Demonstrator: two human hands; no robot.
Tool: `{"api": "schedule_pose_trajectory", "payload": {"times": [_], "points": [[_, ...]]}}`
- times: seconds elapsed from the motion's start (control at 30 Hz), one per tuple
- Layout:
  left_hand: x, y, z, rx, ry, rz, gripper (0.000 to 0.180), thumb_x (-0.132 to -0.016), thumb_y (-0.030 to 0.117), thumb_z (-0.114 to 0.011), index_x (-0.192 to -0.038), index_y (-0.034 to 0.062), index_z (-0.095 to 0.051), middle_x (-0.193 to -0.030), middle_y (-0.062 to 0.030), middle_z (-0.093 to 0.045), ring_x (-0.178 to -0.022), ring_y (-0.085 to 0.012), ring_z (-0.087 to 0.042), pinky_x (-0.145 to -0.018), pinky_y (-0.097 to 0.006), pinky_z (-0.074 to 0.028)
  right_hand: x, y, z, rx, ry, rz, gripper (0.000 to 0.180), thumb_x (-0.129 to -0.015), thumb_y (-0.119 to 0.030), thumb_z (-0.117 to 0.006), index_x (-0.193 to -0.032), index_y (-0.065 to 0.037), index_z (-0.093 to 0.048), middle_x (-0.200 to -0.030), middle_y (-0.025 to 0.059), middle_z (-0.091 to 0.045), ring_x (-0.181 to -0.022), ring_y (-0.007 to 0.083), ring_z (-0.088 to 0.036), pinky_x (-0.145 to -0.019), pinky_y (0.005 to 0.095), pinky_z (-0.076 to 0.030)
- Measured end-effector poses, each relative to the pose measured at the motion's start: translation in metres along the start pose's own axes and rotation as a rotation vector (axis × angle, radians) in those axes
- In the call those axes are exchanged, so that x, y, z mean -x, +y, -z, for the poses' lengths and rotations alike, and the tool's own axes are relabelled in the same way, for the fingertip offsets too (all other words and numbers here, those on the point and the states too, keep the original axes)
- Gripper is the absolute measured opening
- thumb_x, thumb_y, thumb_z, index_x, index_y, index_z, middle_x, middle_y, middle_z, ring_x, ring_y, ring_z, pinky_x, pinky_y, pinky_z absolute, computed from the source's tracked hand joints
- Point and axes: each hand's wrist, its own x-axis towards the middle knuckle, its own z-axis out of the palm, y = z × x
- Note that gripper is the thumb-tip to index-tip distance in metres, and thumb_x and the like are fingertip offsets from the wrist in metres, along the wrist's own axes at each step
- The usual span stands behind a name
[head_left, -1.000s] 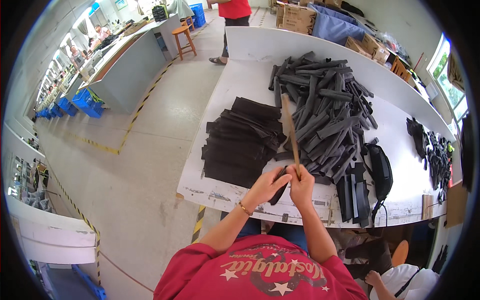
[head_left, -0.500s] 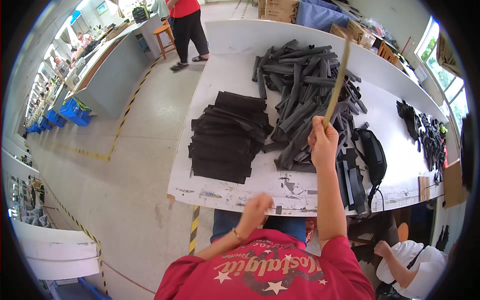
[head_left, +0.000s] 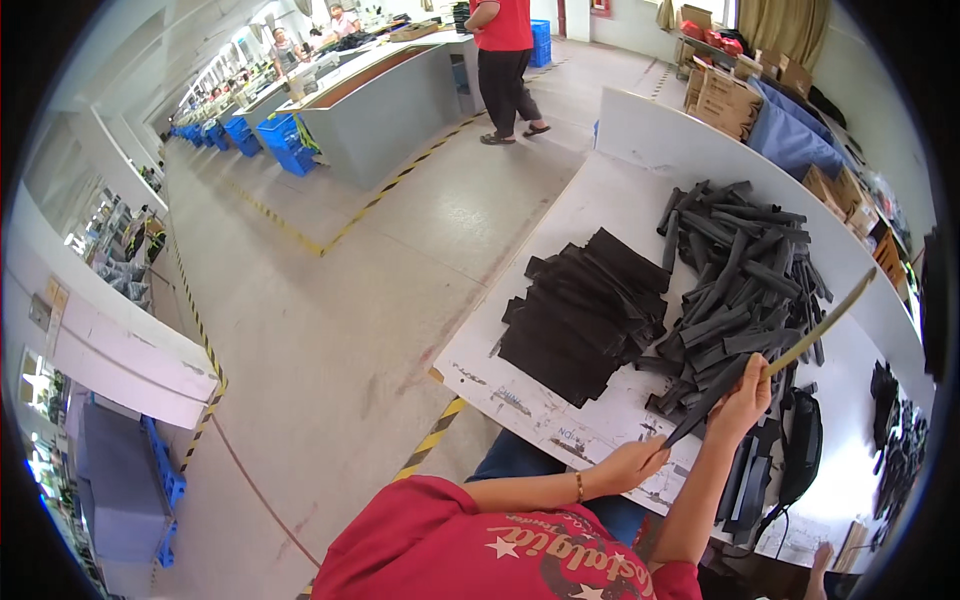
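My right hand is closed around a long, thin, pale wooden stick that points up to the far right. A dark fabric strip runs from that hand down to my left hand, whose fingers pinch its near end. Whether the stick runs inside the fabric, I cannot tell. Both hands are over the white table's near edge. Beyond them is a heap of dark grey rolled fabric tubes. Left of the heap, flat black fabric pieces lie in an overlapping stack.
A black pouch and dark flat strips lie right of my hands. Small black pieces are at the far right. A raised white board edges the table's back. Another person stands beyond; someone's hand shows at lower right.
My view has swung left. My left hand has come up to the dark fabric strip and now pinches its end. The stick in my right hand has tilted from nearly upright towards the right.
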Motion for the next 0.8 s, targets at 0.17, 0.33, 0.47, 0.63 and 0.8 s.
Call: {"api": "schedule_pose_trajectory", "payload": {"times": [0.17, 0.33, 0.47, 0.63, 0.8], "points": [[0.032, -0.053, -0.005, -0.192, -0.126, -0.003, 0.024, -0.096, 0.024, -0.043, -0.092, 0.0029, -0.053, -0.068, -0.0101, -0.053, -0.063, -0.0196, -0.052, -0.061, -0.034, -0.043, -0.032, -0.021, 0.009, 0.136, 0.066, 0.021, 0.019, -0.093, -0.026, -0.058, -0.088, -0.008, -0.061, -0.067, -0.0064, -0.050, -0.055, 0.0037, -0.045, -0.047, 0.0196, -0.035], [-0.029, 0.033, 0.047, 0.139, 0.464, -0.280, 0.016, -0.089, 0.012, -0.060, -0.102, 0.0027, -0.057, -0.083, -0.0022, -0.059, -0.075, -0.0104, -0.055, -0.066, -0.023, -0.044, 0.020, -0.008, 0.012, 0.428, -0.301, -0.189, 0.017, -0.094, -0.023, -0.056, -0.082, -0.010, -0.059, -0.055, -0.0107, -0.036, -0.042, 0.0004, -0.031, -0.038, 0.0194, -0.020], [-0.049, 0.025, 0.056, 0.420, 0.217, -0.055, 0.014, -0.087, 0.010, -0.062, -0.098, 0.0019, -0.059, -0.081, 0.0010, -0.057, -0.076, -0.0051, -0.052, -0.065, -0.020, -0.043, 0.052, 0.003, -0.003, 0.425, -0.402, -0.231, 0.017, -0.094, -0.019, -0.054, -0.087, -0.005, -0.060, -0.060, -0.0089, -0.042, -0.051, -0.0005, -0.034, -0.044, 0.0180, -0.024], [-0.038, 0.017, 0.076, 0.439, 0.433, -0.047, 0.011, -0.091, 0.008, -0.058, -0.080, 0.0032, -0.058, -0.071, 0.0066, -0.051, -0.067, 0.0010, -0.044, -0.056, -0.016, -0.035, 0.065, 0.018, -0.020, 0.559, -0.503, -0.198, 0.015, -0.087, -0.015, -0.063, -0.093, -0.001, -0.061, -0.063, -0.0081, -0.043, -0.056, 0.0012, -0.036, -0.048, 0.0192, -0.028], [-0.035, 0.001, 0.056, 0.452, 0.573, 0.056, 0.019, -0.095, 0.016, -0.052, -0.082, 0.0036, -0.058, -0.063, 0.0066, -0.047, -0.055, 0.0004, -0.040, -0.047, -0.017, -0.031, 0.067, 0.051, -0.001, 0.515, -0.447, -0.259, 0.016, -0.081, -0.013, -0.070, -0.088, -0.001, -0.061, -0.066, -0.0082, -0.045, -0.060, 0.0015, -0.036, -0.052, 0.0190, -0.030]]}}
